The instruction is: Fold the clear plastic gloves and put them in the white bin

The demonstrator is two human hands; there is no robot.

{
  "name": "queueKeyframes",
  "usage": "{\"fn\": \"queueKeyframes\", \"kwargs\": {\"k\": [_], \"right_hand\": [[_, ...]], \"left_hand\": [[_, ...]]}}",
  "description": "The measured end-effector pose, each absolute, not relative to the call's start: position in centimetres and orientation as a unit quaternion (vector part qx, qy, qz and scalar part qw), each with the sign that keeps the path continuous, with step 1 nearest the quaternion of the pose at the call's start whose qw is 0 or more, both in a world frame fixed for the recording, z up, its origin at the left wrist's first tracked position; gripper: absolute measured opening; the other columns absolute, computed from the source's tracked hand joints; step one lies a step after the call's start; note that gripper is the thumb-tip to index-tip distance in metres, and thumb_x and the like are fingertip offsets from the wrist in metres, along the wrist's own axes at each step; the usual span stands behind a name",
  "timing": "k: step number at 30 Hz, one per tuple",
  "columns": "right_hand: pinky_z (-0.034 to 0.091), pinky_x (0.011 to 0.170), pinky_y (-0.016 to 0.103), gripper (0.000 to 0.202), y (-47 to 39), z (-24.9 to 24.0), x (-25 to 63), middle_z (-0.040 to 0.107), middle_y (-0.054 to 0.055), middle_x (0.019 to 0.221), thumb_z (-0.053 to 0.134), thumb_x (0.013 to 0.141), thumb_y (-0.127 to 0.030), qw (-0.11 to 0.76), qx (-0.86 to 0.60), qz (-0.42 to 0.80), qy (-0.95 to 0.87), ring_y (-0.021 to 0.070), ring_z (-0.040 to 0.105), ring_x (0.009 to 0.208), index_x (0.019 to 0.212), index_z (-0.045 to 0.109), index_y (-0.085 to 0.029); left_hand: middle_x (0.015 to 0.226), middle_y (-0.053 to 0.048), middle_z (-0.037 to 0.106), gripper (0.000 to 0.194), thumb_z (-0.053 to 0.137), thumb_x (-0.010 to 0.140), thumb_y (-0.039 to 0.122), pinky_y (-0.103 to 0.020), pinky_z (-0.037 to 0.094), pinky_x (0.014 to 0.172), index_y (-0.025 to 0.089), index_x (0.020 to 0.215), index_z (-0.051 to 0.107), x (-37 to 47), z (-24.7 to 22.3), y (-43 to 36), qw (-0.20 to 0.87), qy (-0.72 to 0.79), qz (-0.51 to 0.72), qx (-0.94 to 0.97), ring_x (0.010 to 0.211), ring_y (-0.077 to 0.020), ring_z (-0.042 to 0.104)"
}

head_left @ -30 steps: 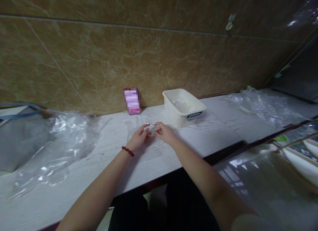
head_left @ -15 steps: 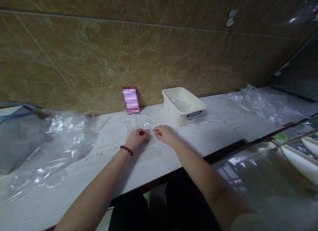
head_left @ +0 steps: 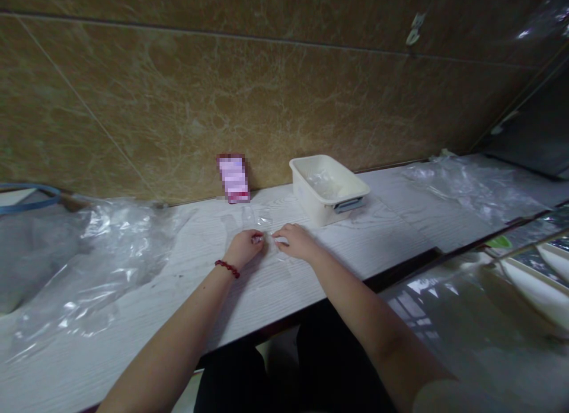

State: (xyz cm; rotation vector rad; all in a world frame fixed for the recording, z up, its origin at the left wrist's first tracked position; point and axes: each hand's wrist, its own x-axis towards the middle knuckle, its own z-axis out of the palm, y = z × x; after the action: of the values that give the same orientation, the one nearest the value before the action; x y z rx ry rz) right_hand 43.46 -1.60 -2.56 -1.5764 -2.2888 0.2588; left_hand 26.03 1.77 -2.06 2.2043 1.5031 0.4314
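My left hand (head_left: 246, 246), with a red bead bracelet (head_left: 227, 268) at its wrist, rests low over the pale table, thumb and finger pinched together. Facing it a short gap away, my right hand (head_left: 297, 241) is pinched too. Thin clear plastic shows at the fingertips of both; its exact shape is hard to make out. Just beyond the fingers, more small clear plastic pieces (head_left: 263, 221) lie flat on the table. A cream plastic bin (head_left: 316, 205) with a grey handle stands right of and behind my right hand, with clear plastic pieces (head_left: 323, 181) inside.
A phone (head_left: 234, 179) with a blurred screen leans against the brown tiled wall (head_left: 186, 105). Large crumpled plastic bags (head_left: 120, 253) cover the left side of the white table (head_left: 249, 306). More clear plastic (head_left: 471, 185) lies at the right, and white trays (head_left: 533, 291) sit lower right.
Both hands stay in nearly the same place. The fingers have shifted slightly, and a pale patch now shows within the curl of each hand.
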Motion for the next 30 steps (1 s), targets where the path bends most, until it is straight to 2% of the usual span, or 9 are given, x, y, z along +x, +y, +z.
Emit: {"fn": "queueKeyframes", "kwargs": {"k": [8, 16, 19, 24, 27, 30], "right_hand": [[0.032, 0.084, 0.028, 0.026, -1.8, -2.5, 43.4, 0.054, 0.005, 0.096, 0.048, 0.08, -0.033, 0.168, -0.567, 0.096, -0.801, 0.0145, 0.048, 0.093, 0.101, 0.059, -0.025], [0.031, 0.084, 0.03, 0.032, -1.5, -2.9, 43.5, 0.051, 0.004, 0.1, 0.054, 0.075, -0.042, 0.147, -0.57, 0.091, -0.803, 0.0163, 0.046, 0.095, 0.104, 0.057, -0.028], [0.03, 0.084, 0.031, 0.033, -1.5, -3.0, 43.6, 0.05, 0.004, 0.1, 0.054, 0.074, -0.044, 0.144, -0.574, 0.089, -0.801, 0.0167, 0.045, 0.095, 0.104, 0.056, -0.029], [0.029, 0.083, 0.031, 0.035, -1.5, -3.1, 43.6, 0.05, 0.003, 0.1, 0.054, 0.074, -0.046, 0.144, -0.579, 0.08, -0.799, 0.0177, 0.043, 0.094, 0.106, 0.055, -0.032], [0.028, 0.084, 0.031, 0.038, -1.4, -3.3, 43.6, 0.048, 0.004, 0.101, 0.054, 0.073, -0.047, 0.141, -0.58, 0.08, -0.798, 0.0182, 0.042, 0.095, 0.108, 0.054, -0.033], [0.028, 0.084, 0.032, 0.041, -1.4, -3.5, 43.8, 0.047, 0.004, 0.102, 0.055, 0.071, -0.048, 0.137, -0.583, 0.09, -0.796, 0.0185, 0.041, 0.095, 0.11, 0.053, -0.034]], "left_hand": [[0.085, -0.008, 0.066, 0.035, 0.049, 0.067, 0.03, -0.026, 0.044, 0.068, 0.014, 0.095, 0.063, 25.8, -1.8, 1.8, 0.224, 0.538, 0.144, 0.8, 0.075, -0.0188, 0.059], [0.082, -0.006, 0.066, 0.037, 0.049, 0.067, 0.031, -0.024, 0.044, 0.067, 0.014, 0.098, 0.062, 25.4, -1.8, 2.0, 0.21, 0.534, 0.125, 0.809, 0.073, -0.0172, 0.059], [0.084, -0.008, 0.065, 0.035, 0.048, 0.069, 0.029, -0.025, 0.045, 0.069, 0.012, 0.097, 0.061, 25.0, -1.9, 2.2, 0.171, 0.534, 0.118, 0.82, 0.073, -0.0173, 0.059], [0.105, -0.013, 0.058, 0.034, 0.043, 0.075, 0.027, -0.033, 0.041, 0.084, 0.014, 0.103, 0.058, 24.0, -2.1, 2.1, 0.033, 0.457, 0.154, 0.875, 0.095, -0.0205, 0.053], [0.124, -0.009, 0.047, 0.037, 0.039, 0.08, 0.033, -0.041, 0.034, 0.092, 0.021, 0.112, 0.052, 23.7, -2.6, 1.6, 0.025, 0.392, 0.099, 0.914, 0.113, -0.0245, 0.042], [0.134, -0.006, 0.035, 0.045, 0.032, 0.082, 0.04, -0.052, 0.026, 0.094, 0.025, 0.123, 0.042, 23.4, -3.1, 1.2, 0.039, 0.408, 0.024, 0.912, 0.122, -0.0305, 0.027]]}}
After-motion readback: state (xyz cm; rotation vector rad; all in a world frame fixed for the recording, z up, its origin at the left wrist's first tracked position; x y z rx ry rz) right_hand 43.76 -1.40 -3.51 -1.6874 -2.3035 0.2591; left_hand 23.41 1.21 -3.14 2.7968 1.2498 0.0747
